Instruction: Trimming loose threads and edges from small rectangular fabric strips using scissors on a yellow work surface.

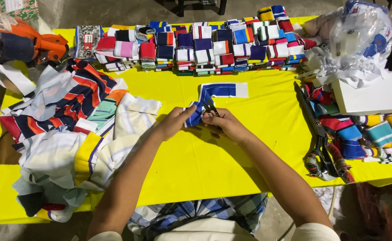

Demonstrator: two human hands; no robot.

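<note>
blue-and-white fabric strip (195,115) sits pinched in the closed fingers of the left hand (174,121), while the right hand (225,125) grips small black snips (210,107), blades pointing up and away. the strip's long axis runs up toward a second blue-and-white piece (223,90) lying flat just beyond. bare yellow table (205,165) spreads below the strip; stacked folded bands (205,47) line its far edge.
</note>
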